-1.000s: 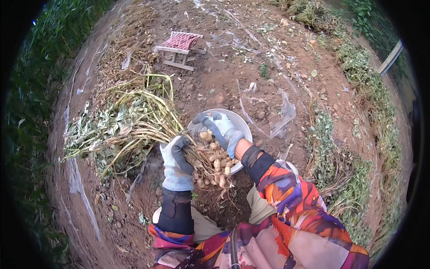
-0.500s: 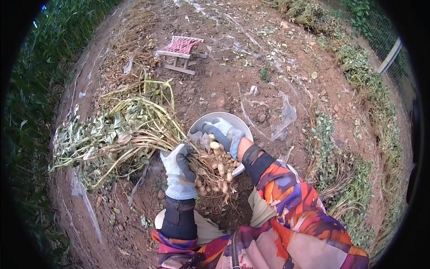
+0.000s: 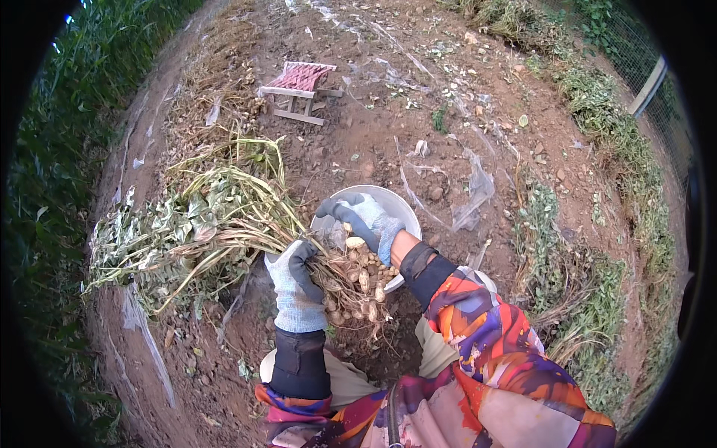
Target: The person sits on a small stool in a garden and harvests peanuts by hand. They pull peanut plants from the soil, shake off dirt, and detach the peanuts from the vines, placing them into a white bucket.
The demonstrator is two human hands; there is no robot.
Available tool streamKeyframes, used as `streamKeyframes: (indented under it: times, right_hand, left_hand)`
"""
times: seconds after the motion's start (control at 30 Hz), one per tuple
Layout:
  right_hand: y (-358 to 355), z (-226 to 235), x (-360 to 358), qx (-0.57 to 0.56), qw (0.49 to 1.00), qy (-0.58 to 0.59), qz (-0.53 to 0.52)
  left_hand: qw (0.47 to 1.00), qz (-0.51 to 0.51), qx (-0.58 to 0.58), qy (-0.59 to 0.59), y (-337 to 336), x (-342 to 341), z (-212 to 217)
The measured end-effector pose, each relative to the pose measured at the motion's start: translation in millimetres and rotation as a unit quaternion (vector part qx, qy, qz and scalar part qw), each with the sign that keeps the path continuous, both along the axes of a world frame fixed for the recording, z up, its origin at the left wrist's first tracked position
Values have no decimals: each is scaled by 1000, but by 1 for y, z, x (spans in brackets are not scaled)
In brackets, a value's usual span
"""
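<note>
Two gloved hands [image 3: 299,287], one white bowl [image 3: 396,205], one wooden stool [image 3: 302,88]

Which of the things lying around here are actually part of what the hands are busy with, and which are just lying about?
In use:
- left hand, gloved, gripping the uprooted plant
- right hand, gloved, at the pale pods on its roots
- white bowl under the hands

Lying about:
- small wooden stool with a red seat
- clear plastic scraps
- weeds on the right

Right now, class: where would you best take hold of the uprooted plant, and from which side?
Grip the plant at the bunched stem bases beside the pods, where the left hand clasps it. Come from the near side: the leafy tops splay left, and the roots hang by the bowl.
</note>
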State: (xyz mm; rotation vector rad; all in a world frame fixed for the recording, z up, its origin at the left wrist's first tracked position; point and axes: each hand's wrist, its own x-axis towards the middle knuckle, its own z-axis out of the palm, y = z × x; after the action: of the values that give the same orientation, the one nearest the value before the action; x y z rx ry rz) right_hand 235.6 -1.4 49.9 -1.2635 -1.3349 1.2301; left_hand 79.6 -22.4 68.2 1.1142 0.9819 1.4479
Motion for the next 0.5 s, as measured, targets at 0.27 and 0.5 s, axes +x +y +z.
streamKeyframes:
  times: [0.27, 0.5]
  right_hand:
    - [-6, 14, 9, 21, 999, 39, -32]
    - [-24, 66, -2, -93, 979, -31, 177]
  left_hand:
    - [975, -104, -104, -168, 18, -56, -13]
    - [982, -93, -84, -144, 2, -51, 5]
